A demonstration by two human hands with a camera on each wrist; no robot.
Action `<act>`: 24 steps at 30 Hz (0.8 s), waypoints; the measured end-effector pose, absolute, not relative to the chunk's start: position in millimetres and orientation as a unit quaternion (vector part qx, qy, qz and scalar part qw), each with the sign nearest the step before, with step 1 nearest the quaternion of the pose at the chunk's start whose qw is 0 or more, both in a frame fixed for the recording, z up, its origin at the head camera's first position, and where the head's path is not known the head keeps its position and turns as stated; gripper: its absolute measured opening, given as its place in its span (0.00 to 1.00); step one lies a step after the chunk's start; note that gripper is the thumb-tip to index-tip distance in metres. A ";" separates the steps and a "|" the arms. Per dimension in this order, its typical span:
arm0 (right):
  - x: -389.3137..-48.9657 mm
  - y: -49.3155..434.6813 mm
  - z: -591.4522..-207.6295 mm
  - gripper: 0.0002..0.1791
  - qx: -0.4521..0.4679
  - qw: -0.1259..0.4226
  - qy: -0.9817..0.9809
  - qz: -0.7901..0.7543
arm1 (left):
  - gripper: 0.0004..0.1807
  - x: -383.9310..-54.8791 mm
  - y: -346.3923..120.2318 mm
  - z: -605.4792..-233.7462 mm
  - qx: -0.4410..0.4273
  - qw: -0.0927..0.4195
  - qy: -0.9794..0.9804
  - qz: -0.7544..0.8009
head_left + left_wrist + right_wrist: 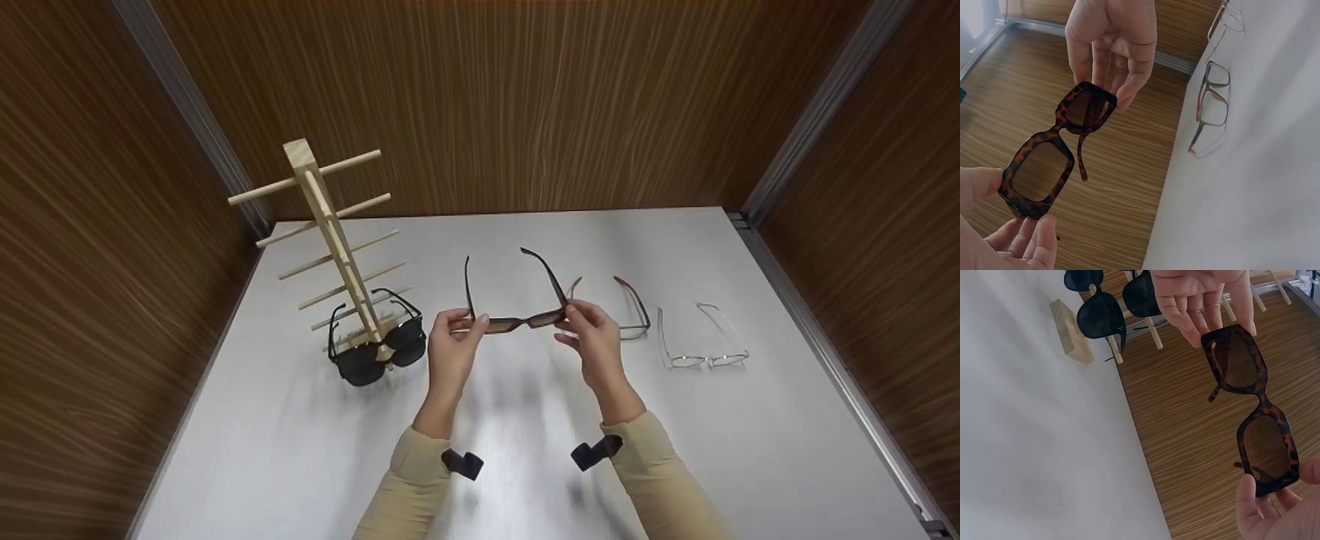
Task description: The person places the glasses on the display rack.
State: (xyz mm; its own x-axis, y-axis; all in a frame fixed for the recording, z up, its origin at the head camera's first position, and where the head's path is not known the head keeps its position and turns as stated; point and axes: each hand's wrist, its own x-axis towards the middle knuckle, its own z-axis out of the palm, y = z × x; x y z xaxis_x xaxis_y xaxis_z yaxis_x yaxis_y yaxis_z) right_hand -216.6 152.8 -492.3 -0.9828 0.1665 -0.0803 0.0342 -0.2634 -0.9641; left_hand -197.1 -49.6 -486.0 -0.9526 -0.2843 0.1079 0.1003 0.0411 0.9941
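Tortoiseshell sunglasses (501,325) with brown lenses are held up above the white table, their temples unfolded and pointing away from me. My left hand (453,351) pinches the left end of the frame between thumb and fingers. At the other end, my right hand (598,346) grips the corner near the hinge. Both wrist views show the thick angular rims; in the left wrist view the bridge (1057,129) lies between the two hands. Part of each hinge is covered by fingers.
Left stands a wooden display rack (330,217) with several pegs; black sunglasses (361,365) hang low on it, a second black pair (407,343) beside or behind. On the table's right lie dark-rimmed eyeglasses (643,327) with reddish temple tips and thin metal-framed eyeglasses (708,361). Wood-grain panels (487,105) surround the table.
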 end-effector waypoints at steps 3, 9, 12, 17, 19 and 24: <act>-214.8 151.6 -486.8 0.16 -0.070 0.042 -0.603 0.793 | 0.20 -192.1 -52.1 -481.1 0.064 0.148 -0.717 -0.678; -211.7 147.3 -477.7 0.16 -0.050 0.044 -0.609 0.791 | 0.20 -184.8 -58.1 -474.8 0.066 0.153 -0.711 -0.683; -210.5 144.3 -474.8 0.15 -0.041 0.044 -0.611 0.789 | 0.20 -179.2 -60.5 -468.3 0.061 0.161 -0.710 -0.683; -207.7 138.7 -469.6 0.15 -0.020 0.043 -0.610 0.791 | 0.19 -158.3 -62.7 -442.9 0.048 0.183 -0.714 -0.674; -206.7 136.4 -467.3 0.15 -0.012 0.044 -0.608 0.793 | 0.19 -151.0 -63.3 -434.8 0.043 0.195 -0.711 -0.674; -205.6 131.3 -464.5 0.16 0.009 0.043 -0.600 0.799 | 0.18 -144.0 -65.9 -431.7 0.039 0.212 -0.699 -0.682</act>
State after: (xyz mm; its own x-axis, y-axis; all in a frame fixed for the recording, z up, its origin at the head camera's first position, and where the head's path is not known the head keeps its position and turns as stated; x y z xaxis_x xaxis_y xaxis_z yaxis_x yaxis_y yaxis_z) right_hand -205.6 131.3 -464.5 -0.9961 0.0584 0.0664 -0.0800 -0.2761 -0.9578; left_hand -144.0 -65.9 -431.7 -0.9074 -0.3431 0.2427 0.2345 0.0660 0.9699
